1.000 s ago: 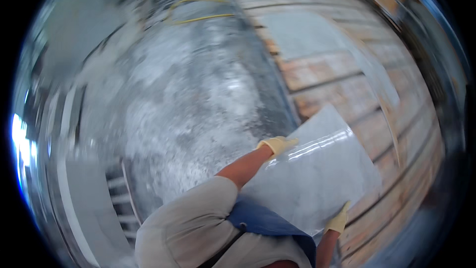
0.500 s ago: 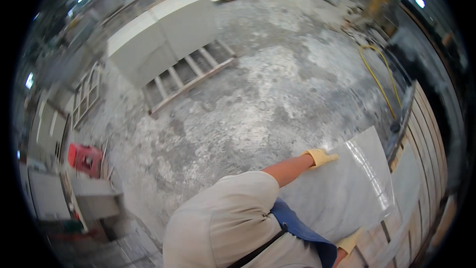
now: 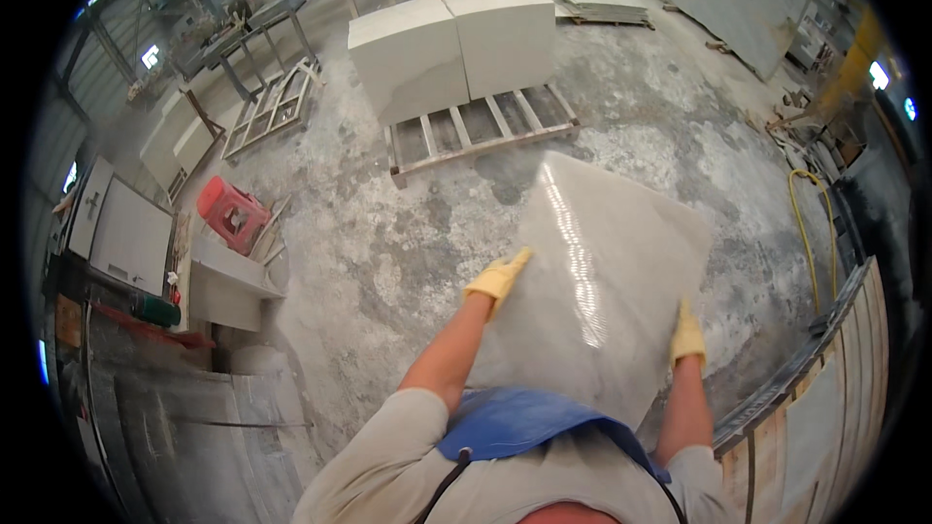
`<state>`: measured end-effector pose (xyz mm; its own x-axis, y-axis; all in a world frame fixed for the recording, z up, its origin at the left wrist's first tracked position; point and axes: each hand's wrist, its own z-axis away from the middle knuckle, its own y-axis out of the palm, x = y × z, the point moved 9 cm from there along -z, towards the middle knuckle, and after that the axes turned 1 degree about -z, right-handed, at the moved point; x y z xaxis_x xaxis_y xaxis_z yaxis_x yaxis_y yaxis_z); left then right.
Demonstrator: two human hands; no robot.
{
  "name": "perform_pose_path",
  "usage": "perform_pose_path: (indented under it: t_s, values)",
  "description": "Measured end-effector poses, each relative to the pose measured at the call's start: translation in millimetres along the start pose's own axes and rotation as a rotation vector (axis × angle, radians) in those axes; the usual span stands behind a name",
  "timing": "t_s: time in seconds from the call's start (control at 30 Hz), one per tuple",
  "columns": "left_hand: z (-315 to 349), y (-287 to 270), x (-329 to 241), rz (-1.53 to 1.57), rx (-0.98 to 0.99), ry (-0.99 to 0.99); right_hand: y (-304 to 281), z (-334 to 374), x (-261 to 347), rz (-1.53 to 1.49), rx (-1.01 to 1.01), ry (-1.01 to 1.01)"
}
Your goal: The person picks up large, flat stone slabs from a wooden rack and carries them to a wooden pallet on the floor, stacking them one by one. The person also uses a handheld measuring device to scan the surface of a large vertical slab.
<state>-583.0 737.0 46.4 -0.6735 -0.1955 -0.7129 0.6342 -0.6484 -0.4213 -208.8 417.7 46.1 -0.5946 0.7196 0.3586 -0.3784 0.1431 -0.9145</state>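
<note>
A large, thin, rectangular grey stone slab (image 3: 631, 243) with a polished, light-reflecting face is held in front of my body, over the concrete floor. My left hand (image 3: 498, 278), in a yellow glove, grips its left edge. On the opposite edge, my right hand (image 3: 687, 335) in a matching glove is closed around the side. The parts of my fingers behind the slab are hidden. Below the slab's near end, my blue apron (image 3: 539, 422) partly covers it.
Pale stone slabs (image 3: 413, 58) stand on a metal frame (image 3: 485, 146) ahead. A red plastic stool (image 3: 233, 213) and white cabinet (image 3: 131, 238) are left. At right are a wood-slatted table (image 3: 825, 417) and yellow hose (image 3: 804, 223). A large slab (image 3: 728, 0) leans far right.
The slab has moved left, away from beside the slatted table, to in front of me over the floor. My view and body have turned rightward-to-left with it; both hands still hold it.
</note>
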Motion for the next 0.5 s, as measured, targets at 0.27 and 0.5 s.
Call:
perform_pose_path:
  t_s: [0.27,0.5]
  values:
    - [29.6,-204.1,142.0,0.163,-0.338,-0.204,82.4,-111.2,268.5,-0.149,0.122,-0.240]
    - [11.4,-367.3,235.9,0.344,-0.488,-0.321,139.9,-144.7,511.1,-0.362,0.238,-0.151]
